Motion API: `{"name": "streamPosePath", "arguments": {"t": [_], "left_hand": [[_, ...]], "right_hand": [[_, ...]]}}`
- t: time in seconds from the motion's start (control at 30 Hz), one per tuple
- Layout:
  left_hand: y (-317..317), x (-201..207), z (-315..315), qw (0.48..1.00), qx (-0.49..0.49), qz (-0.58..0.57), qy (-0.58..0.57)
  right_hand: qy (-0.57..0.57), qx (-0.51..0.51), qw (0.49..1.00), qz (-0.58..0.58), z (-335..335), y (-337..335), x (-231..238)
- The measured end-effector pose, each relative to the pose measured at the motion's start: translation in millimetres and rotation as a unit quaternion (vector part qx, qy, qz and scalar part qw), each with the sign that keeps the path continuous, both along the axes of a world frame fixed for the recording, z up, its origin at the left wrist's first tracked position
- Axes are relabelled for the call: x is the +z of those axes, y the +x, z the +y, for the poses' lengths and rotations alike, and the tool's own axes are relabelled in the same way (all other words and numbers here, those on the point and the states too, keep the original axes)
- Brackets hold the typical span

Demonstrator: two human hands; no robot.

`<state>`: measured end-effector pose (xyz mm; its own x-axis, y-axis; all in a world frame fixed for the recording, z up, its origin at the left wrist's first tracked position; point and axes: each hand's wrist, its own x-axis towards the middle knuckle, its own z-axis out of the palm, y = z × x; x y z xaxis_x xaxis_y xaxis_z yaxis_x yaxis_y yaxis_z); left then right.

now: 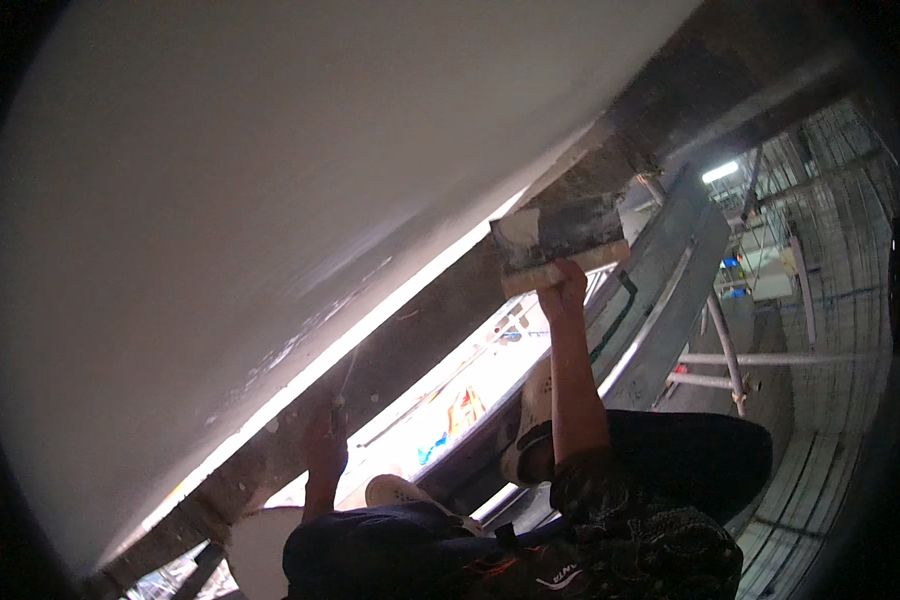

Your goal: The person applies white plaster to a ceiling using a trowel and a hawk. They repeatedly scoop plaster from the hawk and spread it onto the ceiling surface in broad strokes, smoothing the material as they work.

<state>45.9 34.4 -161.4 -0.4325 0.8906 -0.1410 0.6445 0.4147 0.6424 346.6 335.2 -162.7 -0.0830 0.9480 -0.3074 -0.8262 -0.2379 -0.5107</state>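
My right hand [568, 284] is closed around the pale, bar-like handle of a wide plastering blade [580, 228]. The blade is a broad dark sheet, tilted, with a light smear of plaster near its left end. It is held in front of a dark beam, below a large smooth off-white surface [260, 180]. Lower and to the left, my left hand [323, 445] is in shadow before the same dark beam [410, 320]. Its fingers look closed on a narrow hand tool [339, 418] that points upward; its exact kind is too dark to make out.
Long grey planks [660, 270] slope beside my right arm. Scaffold poles [725, 345] cross at the right, before a ribbed wall [840, 300]. My shoes [395, 490] rest below, near a bright gap showing orange and blue items [464, 410] farther down.
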Motion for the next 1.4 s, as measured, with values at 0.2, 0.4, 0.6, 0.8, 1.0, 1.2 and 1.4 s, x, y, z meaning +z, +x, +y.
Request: {"name": "streamPosePath", "arguments": {"t": [0.2,0.4,0.6,0.8,1.0,1.2,1.4], "left_hand": [[11.7,21.1,19.2,0.999,-0.025,0.016,0.028],[19.1,7.5,-14.1,0.996,0.035,0.036,-0.075],[30.6,32.2,-11.6,0.973,0.123,-0.077,-0.18],[38.1,14.3,-30.7,0.972,0.175,-0.112,-0.114],[19.5,14.7,-47.0,0.973,0.125,-0.077,-0.177],[23.0,47.7,-22.5,0.96,0.16,-0.181,-0.139],[11.8,50.4,-53.3,0.966,0.148,-0.193,-0.085]], "right_hand": [[0.084,-0.12,0.933,-0.328,178.6,97.9,-96.6],[0.078,-0.211,0.853,-0.47,307.0,119.1,-68.4],[0.07,-0.206,0.809,-0.546,394.2,115.0,-43.2],[0.111,-0.12,0.844,-0.512,413.1,90.1,-59.2],[0.165,-0.055,0.845,-0.506,352.0,48.5,-65.3],[0.193,-0.023,0.887,-0.42,273.5,-6.8,-103.9],[0.156,0.016,0.876,-0.456,167.0,-86.3,-114.6]]}}
